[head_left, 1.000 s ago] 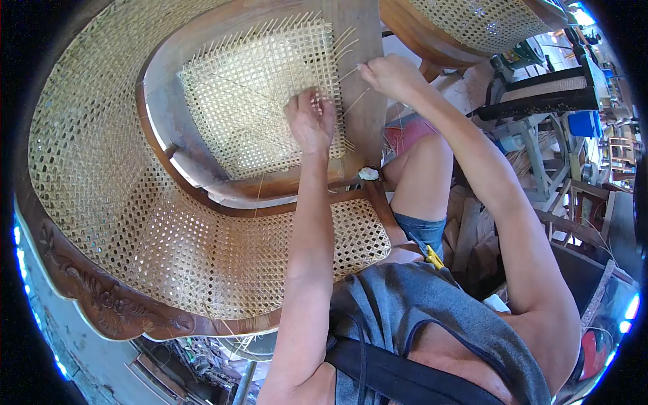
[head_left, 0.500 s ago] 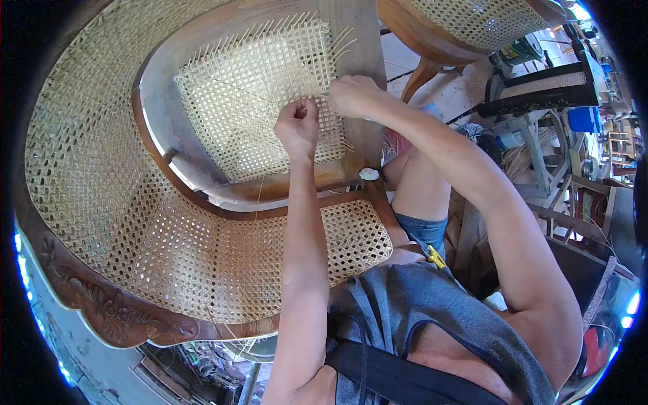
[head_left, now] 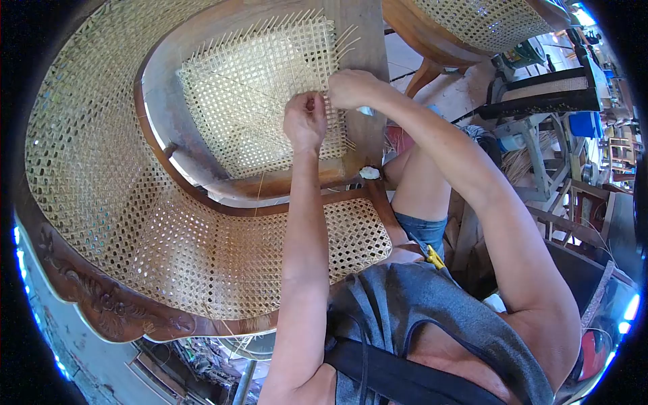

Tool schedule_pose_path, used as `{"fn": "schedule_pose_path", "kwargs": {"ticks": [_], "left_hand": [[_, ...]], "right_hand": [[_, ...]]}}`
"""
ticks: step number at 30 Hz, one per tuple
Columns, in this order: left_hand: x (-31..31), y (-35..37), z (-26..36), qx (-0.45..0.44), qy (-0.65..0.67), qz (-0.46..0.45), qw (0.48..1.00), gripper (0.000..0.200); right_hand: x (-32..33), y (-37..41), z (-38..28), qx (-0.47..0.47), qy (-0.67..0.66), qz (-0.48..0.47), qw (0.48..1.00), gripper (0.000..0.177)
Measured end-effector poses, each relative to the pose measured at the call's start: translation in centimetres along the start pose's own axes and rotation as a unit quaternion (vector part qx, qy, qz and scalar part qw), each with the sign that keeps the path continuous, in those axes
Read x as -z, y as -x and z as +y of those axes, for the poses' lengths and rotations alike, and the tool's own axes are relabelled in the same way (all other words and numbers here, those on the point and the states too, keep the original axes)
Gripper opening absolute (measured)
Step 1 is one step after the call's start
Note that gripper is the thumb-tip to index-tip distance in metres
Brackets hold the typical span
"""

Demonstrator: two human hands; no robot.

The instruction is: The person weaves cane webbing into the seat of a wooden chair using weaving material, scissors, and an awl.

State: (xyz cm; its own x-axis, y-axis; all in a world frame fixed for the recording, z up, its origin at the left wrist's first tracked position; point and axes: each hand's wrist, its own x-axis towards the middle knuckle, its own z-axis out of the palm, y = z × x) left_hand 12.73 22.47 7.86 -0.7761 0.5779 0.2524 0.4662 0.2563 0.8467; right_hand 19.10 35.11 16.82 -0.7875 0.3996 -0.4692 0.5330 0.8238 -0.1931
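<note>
A woven cane panel (head_left: 246, 88) is stretched across the opening of a wooden seat frame (head_left: 364, 40), with loose cane ends sticking out along its top and right edges. My left hand (head_left: 305, 123) is over the right part of the weave, fingers curled in, thumb and fingertips together. Beside it, almost touching, my right hand (head_left: 352, 89) is closed at the panel's right edge, by the wood. Whatever thin strand the fingers may pinch is too small to make out.
A large caned chair back (head_left: 101, 189) with a carved wooden rim (head_left: 111, 304) curves around the left and front. Another caned chair (head_left: 466, 23) stands at upper right. A yellow-handled tool (head_left: 434, 257) is at my waist. A wooden stool (head_left: 540, 158) and a blue container (head_left: 584, 124) are farther right.
My left hand has shifted slightly right and up, closer to my right hand. The right hand stays at the panel's edge, with its grip slightly turned.
</note>
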Motion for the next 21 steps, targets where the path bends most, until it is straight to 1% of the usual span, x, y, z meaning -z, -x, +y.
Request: {"fn": "schedule_pose_path", "kwargs": {"ticks": [1, 2, 4, 6, 8, 9, 10, 11, 12, 13, 14, 15, 16, 17, 18, 19, 20, 21], "left_hand": [[0.0, 0.0, 0.3, 0.005, 0.002, -0.006, 1.0, 0.013], [-0.1, -0.1, 0.7, 0.008, 0.004, -0.013, 1.0, 0.01], [0.2, 0.5, 1.1, -0.011, 0.011, 0.001, 1.0, 0.011], [-0.1, 0.7, 0.9, -0.028, 0.018, 0.016, 0.999, 0.012], [-1.1, 1.0, -0.5, -0.012, 0.051, 0.025, 0.998, 0.015], [-1.2, 1.0, -0.5, -0.011, 0.051, 0.024, 0.998, 0.015], [-1.2, 1.1, -0.3, -0.01, 0.029, 0.025, 0.999, 0.017], [-1.3, 1.2, -0.1, -0.008, 0.007, 0.029, 1.0, 0.018], [-1.3, 1.2, 0.2, -0.006, 0.008, 0.03, 1.0, 0.018], [-1.3, 1.2, 0.7, -0.008, 0.036, 0.029, 0.999, 0.019], [-1.4, 1.1, 1.3, -0.012, 0.065, 0.029, 0.997, 0.02], [-1.8, 0.8, 1.8, -0.013, 0.067, 0.027, 0.997, 0.02], [-2.2, 0.4, 2.2, -0.054, 0.08, 0.031, 0.995, 0.021], [-2.5, 0.1, 2.6, -0.094, 0.092, 0.036, 0.991, 0.021], [-2.0, -0.1, 4.3, -0.028, 0.248, -0.013, 0.968, 0.017], [-2.0, -0.2, 4.1, -0.027, 0.246, -0.013, 0.969, 0.017], [-2.0, -0.3, 4.0, 0.006, 0.273, -0.021, 0.962, 0.015], [-2.1, -0.5, 3.8, 0.039, 0.3, -0.03, 0.953, 0.013]], "right_hand": [[0.2, -0.2, 0.2, -0.02, -0.021, -0.021, 0.999, 0.03], [0.0, -0.1, 0.2, -0.021, -0.021, -0.018, 0.999, 0.03], [-0.4, 0.5, 0.1, -0.01, -0.022, 0.056, 0.998, 0.034], [-1.4, 0.6, 0.4, -0.004, -0.022, 0.073, 0.997, 0.035], [-1.5, 0.8, 1.0, 0.001, -0.021, 0.088, 0.996, 0.036], [-1.2, 1.2, 1.6, -0.021, -0.035, 0.098, 0.994, 0.04], [-1.0, 1.7, 2.4, -0.042, -0.048, 0.107, 0.992, 0.046], [-0.2, 2.2, 3.8, -0.041, -0.047, 0.106, 0.992, 0.046], [0.7, 2.7, 5.7, -0.046, -0.047, 0.146, 0.987, 0.047], [1.1, 3.2, 6.7, -0.053, -0.048, 0.187, 0.98, 0.048], [0.9, 3.4, 7.0, -0.056, -0.047, 0.188, 0.98, 0.048], [0.9, 3.9, 7.0, -0.028, -0.033, 0.205, 0.978, 0.049], [0.8, 4.4, 6.8, 0.001, -0.019, 0.22, 0.975, 0.049], [0.7, 4.6, 6.6, 0.002, -0.019, 0.22, 0.975, 0.049], [1.2, 5.0, 5.9, 0.01, -0.035, 0.211, 0.977, 0.05], [1.5, 5.3, 5.3, 0.016, -0.052, 0.202, 0.978, 0.051], [1.7, 5.5, 4.6, 0.015, -0.054, 0.201, 0.978, 0.051], [2.0, 5.6, 3.9, 0.014, -0.052, 0.184, 0.981, 0.046]]}}
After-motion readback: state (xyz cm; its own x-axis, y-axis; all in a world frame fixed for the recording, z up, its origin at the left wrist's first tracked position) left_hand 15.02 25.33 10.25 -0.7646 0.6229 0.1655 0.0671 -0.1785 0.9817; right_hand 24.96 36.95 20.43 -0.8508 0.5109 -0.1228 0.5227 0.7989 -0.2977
